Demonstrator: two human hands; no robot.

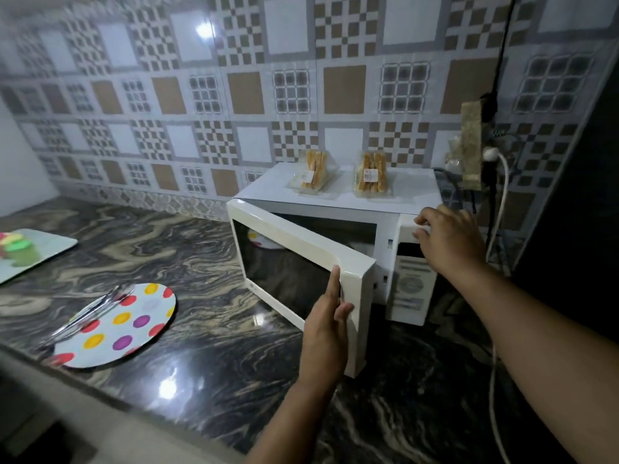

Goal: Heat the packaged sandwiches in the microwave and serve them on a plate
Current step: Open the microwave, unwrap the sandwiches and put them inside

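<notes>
Left hand (326, 324) gripped the free edge of the white microwave's glass-fronted door (301, 262), holding it half open.
Right hand (447, 237), fingers loosely curled, rested on the white microwave (368, 202) top corner above the panel, likely bracing the body; firm grip unclear. Two clear-wrapped triangular sandwich packs (313, 175) (370, 177) sat on the microwave top, up-left of the right hand, unheated. Polka-dot round plate (127, 324) with metal cutlery (93, 313) lay well left of the left hand, ready for serving.
</notes>
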